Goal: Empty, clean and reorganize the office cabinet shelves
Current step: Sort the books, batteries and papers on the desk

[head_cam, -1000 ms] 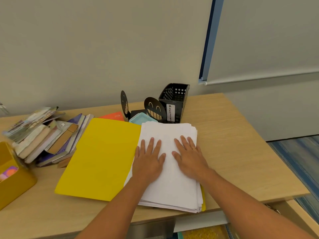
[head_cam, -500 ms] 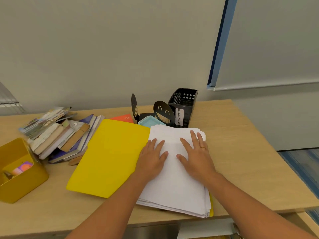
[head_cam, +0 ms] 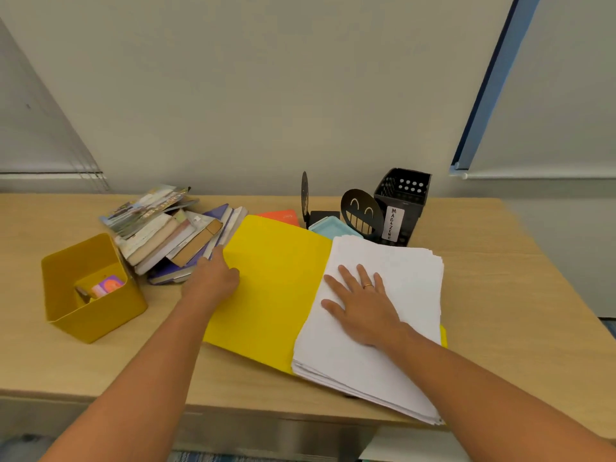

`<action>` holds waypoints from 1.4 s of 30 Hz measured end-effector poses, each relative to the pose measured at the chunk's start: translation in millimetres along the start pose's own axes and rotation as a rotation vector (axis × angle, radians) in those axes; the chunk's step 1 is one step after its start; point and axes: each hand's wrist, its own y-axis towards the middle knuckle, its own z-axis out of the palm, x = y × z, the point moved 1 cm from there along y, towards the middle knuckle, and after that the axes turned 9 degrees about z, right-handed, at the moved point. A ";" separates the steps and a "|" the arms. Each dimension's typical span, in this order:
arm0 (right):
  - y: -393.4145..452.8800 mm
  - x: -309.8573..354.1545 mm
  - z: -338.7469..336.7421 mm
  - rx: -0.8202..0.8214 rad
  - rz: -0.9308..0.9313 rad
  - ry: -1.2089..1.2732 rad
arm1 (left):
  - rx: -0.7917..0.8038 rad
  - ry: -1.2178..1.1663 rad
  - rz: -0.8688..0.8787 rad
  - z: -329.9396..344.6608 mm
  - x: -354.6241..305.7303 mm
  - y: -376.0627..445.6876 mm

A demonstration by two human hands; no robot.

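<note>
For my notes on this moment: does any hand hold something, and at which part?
The right hand lies flat on the white paper stack. The left hand is at the left edge of the open yellow folder; whether it grips cannot be told.

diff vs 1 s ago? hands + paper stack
The left hand left the white paper stack and moved left across the open yellow folder to its far edge, by the leaning books. The right hand stayed flat on the stack. Stack, folder and yellow bin did not move.

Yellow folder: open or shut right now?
Open. The yellow folder lies spread flat on the desk, cover flipped left, the white paper stack exposed on its right half under the right hand.
</note>
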 end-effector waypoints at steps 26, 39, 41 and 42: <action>2.5 33.5 -8.7 -0.157 -0.784 0.146 | -0.005 0.010 0.027 -11.7 17.0 -25.7; 0.6 9.9 -19.5 -0.375 -0.513 0.321 | -0.097 -0.245 0.125 -44.2 -2.2 -43.2; 2.6 -11.1 -24.8 -0.459 -0.307 0.273 | -0.124 -0.297 0.201 -61.3 -17.7 -51.6; 1.4 -21.8 -26.9 -0.424 -0.196 0.246 | -0.116 -0.347 0.237 -69.0 -27.8 -56.2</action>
